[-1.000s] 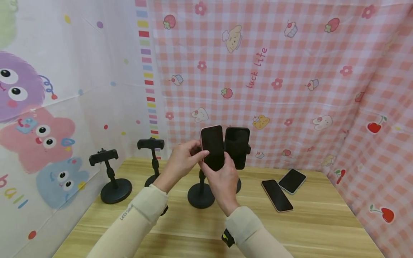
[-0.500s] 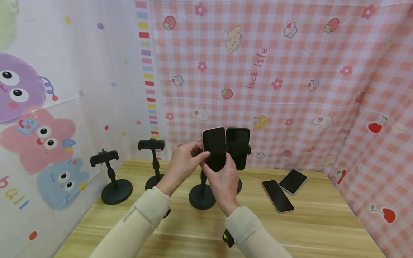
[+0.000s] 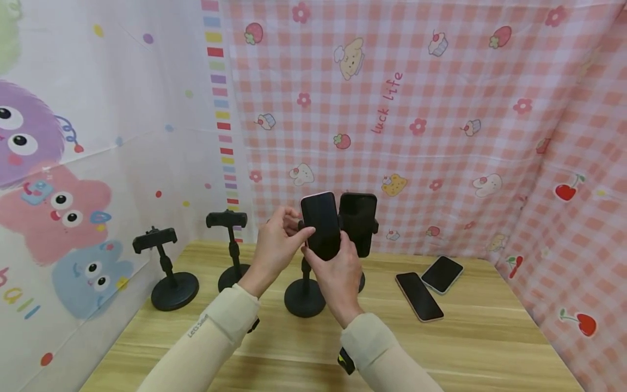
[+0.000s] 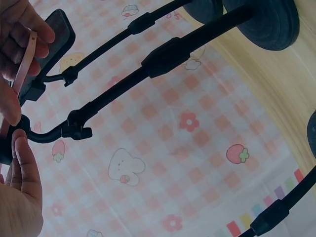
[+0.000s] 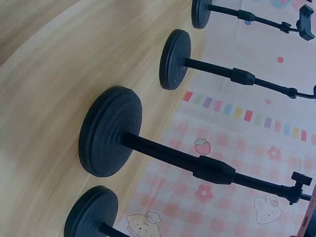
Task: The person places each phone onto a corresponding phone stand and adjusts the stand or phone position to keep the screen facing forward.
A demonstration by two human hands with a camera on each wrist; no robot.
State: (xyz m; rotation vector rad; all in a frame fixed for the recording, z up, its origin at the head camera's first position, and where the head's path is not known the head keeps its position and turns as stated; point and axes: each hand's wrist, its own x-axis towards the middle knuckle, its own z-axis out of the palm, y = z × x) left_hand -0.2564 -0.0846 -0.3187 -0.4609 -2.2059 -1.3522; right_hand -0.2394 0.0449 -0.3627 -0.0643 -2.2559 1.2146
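Observation:
A pink-edged smartphone (image 3: 323,220) stands upright, leaning slightly, at the top of a black phone stand (image 3: 305,298). My right hand (image 3: 339,275) grips its lower part, thumb and fingers along opposite edges. At the other edge, my left hand (image 3: 275,245) has its thumb by the screen and its fingers bent around the stand's clamp. In the left wrist view, the left fingertips (image 4: 20,145) touch the black clamp (image 4: 20,126) behind the phone. How far the clamp encloses the phone is hidden. The right wrist view catches only the phone's edge (image 5: 305,217).
Just behind to the right, a black phone (image 3: 359,224) sits in another stand. Two stands with bare clamps, one far left (image 3: 155,238) and one nearer (image 3: 227,219), stand on the wooden table (image 3: 470,348). Two phones, pink-edged (image 3: 419,296) and silver-edged (image 3: 442,275), lie at right.
The phone tilts slightly more to the left. My left fingers have loosened and spread a little at the clamp. My right hand keeps its hold.

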